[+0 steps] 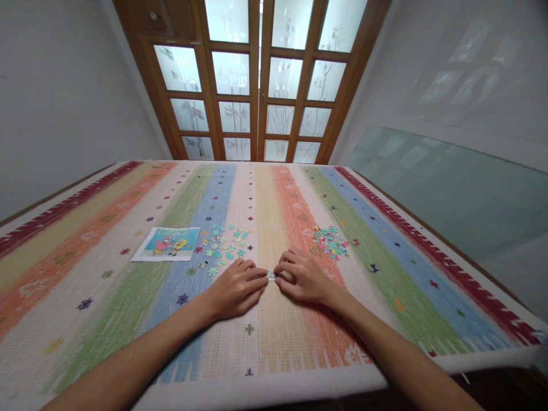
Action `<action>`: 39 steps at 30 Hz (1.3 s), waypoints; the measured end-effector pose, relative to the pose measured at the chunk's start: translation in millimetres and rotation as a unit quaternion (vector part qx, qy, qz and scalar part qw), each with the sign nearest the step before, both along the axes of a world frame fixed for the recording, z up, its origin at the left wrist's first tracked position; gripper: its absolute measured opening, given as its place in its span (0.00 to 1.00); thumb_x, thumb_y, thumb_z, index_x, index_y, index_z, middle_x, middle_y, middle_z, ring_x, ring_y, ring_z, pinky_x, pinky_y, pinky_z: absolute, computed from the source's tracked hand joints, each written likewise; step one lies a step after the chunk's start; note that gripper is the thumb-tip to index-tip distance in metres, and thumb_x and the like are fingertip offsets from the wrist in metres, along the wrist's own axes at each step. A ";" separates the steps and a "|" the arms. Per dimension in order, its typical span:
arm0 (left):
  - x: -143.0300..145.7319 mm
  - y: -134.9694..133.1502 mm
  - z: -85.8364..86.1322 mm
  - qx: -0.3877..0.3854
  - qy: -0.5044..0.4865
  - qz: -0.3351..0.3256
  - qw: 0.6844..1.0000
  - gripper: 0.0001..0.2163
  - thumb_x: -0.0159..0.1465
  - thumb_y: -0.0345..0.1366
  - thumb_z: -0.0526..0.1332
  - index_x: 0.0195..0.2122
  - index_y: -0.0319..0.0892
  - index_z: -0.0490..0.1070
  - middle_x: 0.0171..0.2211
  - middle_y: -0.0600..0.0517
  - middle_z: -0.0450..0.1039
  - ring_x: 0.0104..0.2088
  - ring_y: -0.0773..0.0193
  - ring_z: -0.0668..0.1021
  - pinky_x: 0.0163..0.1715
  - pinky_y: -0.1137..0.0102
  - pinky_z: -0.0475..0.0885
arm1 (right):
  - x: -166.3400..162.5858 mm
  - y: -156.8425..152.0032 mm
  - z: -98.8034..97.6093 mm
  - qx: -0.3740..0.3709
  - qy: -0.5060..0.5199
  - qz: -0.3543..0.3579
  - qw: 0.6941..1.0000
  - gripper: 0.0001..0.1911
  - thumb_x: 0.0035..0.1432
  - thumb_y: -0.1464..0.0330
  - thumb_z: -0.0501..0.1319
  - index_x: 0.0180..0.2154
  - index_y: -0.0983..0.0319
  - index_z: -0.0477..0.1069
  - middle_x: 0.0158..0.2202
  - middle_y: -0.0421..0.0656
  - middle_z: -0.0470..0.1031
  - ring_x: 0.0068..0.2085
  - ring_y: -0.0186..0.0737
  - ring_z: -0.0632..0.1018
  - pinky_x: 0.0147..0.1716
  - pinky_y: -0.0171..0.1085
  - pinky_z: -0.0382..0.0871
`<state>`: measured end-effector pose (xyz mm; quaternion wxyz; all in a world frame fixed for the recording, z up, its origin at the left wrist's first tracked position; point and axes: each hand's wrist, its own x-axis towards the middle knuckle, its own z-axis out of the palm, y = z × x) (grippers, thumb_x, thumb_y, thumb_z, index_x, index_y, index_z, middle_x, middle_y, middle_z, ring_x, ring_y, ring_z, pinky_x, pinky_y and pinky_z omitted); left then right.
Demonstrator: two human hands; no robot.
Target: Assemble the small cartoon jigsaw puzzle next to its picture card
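Between my two hands, a few joined jigsaw puzzle pieces (pixel 271 276) lie on the striped tablecloth, pale and mostly hidden by fingers. My left hand (pixel 240 287) has its fingertips closed on their left side. From the other side, my right hand (pixel 303 277) pinches them with curled fingers. Loose teal and green puzzle pieces (pixel 222 244) are spread just beyond my left hand. Past my right hand sits a denser heap of multicoloured puzzle pieces (pixel 331 241). A printed cartoon picture (pixel 171 244) lies flat to the left.
The striped tablecloth (pixel 128 302) covers the whole table, whose near edge runs under my forearms. A frosted glass panel (pixel 454 194) leans along the right wall. Wooden doors with glass panes (pixel 258 80) stand behind the far edge.
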<state>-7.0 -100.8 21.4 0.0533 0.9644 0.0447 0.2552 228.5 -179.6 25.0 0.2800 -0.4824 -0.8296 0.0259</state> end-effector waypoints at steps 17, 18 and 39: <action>-0.4 -0.4 4.8 0.002 -0.004 -0.001 1.000 0.11 0.74 0.33 0.54 0.47 0.41 0.76 0.46 0.47 0.81 0.40 0.57 0.74 0.41 0.60 0.65 | 3.8 0.1 5.4 -0.007 -0.019 -0.008 1.000 0.09 0.64 0.67 0.61 0.31 0.61 0.77 0.34 0.47 0.75 0.37 0.44 0.71 0.38 0.42 0.65; -0.6 -0.4 4.5 0.002 -0.003 -0.001 1.000 0.11 0.74 0.33 0.54 0.47 0.41 0.76 0.46 0.47 0.81 0.40 0.57 0.74 0.41 0.60 0.65 | 3.8 0.0 4.7 -0.007 -0.018 -0.008 1.000 0.09 0.64 0.67 0.61 0.32 0.61 0.77 0.34 0.47 0.74 0.37 0.44 0.71 0.38 0.42 0.65; -74.3 83.2 55.1 -0.107 0.206 0.164 0.959 0.04 0.52 0.36 0.57 0.23 0.43 0.66 0.24 0.51 0.70 0.28 0.60 0.71 0.34 0.65 0.65 | 6.6 0.9 5.3 -0.022 -0.013 0.006 1.000 0.08 0.65 0.67 0.60 0.34 0.60 0.77 0.35 0.46 0.75 0.38 0.44 0.72 0.39 0.43 0.66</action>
